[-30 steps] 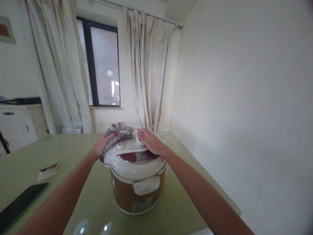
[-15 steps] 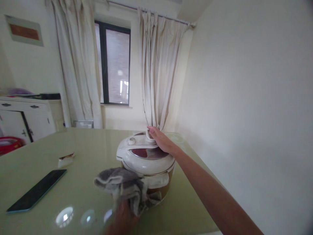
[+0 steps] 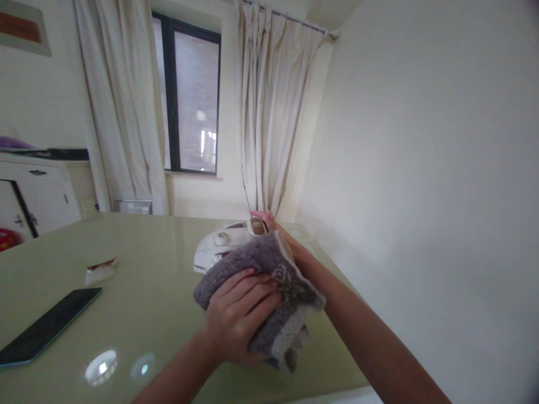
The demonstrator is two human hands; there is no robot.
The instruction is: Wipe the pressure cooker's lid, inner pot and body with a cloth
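Observation:
My left hand (image 3: 242,314) is closed on a folded grey towel (image 3: 240,255) with a pale border and presses it against the front of an electric pressure cooker. Most of the cooker's lid and body is hidden behind the cloth. Its white lid (image 3: 204,253) shows at the left, with a round valve knob (image 3: 222,239) on top. At the lid's brown-topped handle (image 3: 257,226), my right hand (image 3: 269,220) curls around the far side. The towel and my forearm hide part of that hand.
The cooker stands on a glossy pale green table (image 3: 168,247). A dark, flat phone-like slab (image 3: 50,325) and a small white packet (image 3: 100,271) lie to the left. Beyond are curtains (image 3: 269,112), a window (image 3: 196,101) and a white cabinet (image 3: 46,191). A wall (image 3: 421,168) rises at the right.
My left hand has lifted the towel from low at the cooker's front left, up and right over the front of the lid. My right hand stays at the handle. The view has shifted slightly.

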